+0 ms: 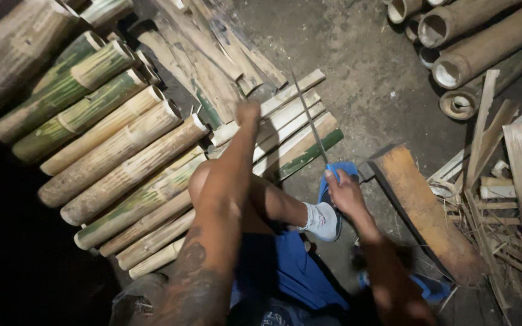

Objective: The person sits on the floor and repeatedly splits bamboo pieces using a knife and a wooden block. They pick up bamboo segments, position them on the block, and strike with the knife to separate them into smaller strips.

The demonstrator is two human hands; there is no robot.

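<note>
Here the left hand (pixel 248 112) clasps a split bamboo slat (pixel 285 96); the right hand (pixel 344 192) grips the saw (pixel 310 121) across it.

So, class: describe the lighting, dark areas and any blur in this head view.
Head view: light falls brightly on the bamboo poles and split slats; the lower left corner is black; the right hand holding the thin blade is slightly soft; the left hand looks sharp.

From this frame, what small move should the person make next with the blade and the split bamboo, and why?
Probably draw the left hand back with one split bamboo strip toward the blade. That hand rests on the strip stack, while the right hand grips the long thin blade upright beside it, touching no strip yet. I cannot tell whether a strip is already gripped.
</note>
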